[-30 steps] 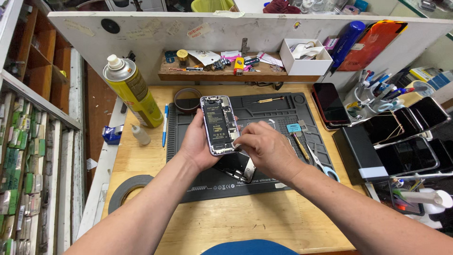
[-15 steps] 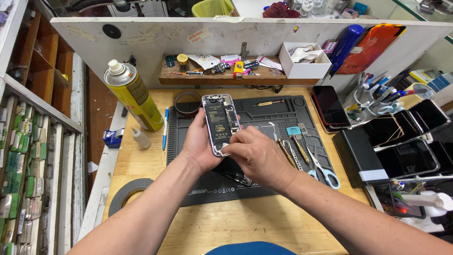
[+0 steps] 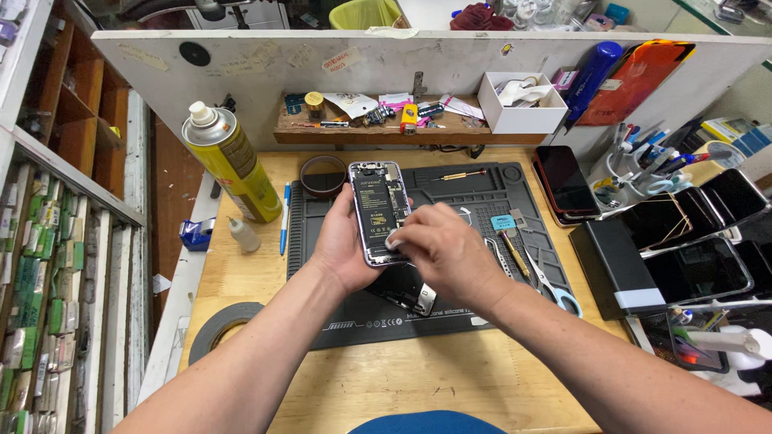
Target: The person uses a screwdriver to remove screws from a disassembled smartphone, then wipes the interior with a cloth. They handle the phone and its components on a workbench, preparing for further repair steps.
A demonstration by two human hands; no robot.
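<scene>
A long wooden workbench (image 3: 418, 386) runs in front of the person, backed by a white partition (image 3: 265, 64) with a small cluttered shelf (image 3: 362, 128). Most of the bench centre is covered by a dark silicone work mat (image 3: 482, 201). Above it, the left hand (image 3: 342, 249) holds an opened phone (image 3: 379, 210) upright by its edges, back cover off, so the battery and boards inside are bare. The right hand (image 3: 442, 253) is curled over the phone's lower end, fingertips pinched at something there; whether they hold a part or a tool I cannot tell. A second dark phone part (image 3: 406, 288) lies on the mat directly under the hands.

By my reading the phone is already open and stripped to its internals, and the work inside the lower end is in hand; closing it up is not yet done.

To the left stand a tall yellow spray can (image 3: 229, 165) and a small white dropper bottle (image 3: 243, 235), with a roll of grey tape (image 3: 221, 325) nearer the bench edge. A stack of dark phones and screens (image 3: 683, 241) crowds the right side. On the mat's right lie blue-handled scissors (image 3: 555, 289), tweezers (image 3: 498, 257) and a small screwdriver (image 3: 460, 174), all close to the right forearm, so a careless sweep could knock them.
</scene>
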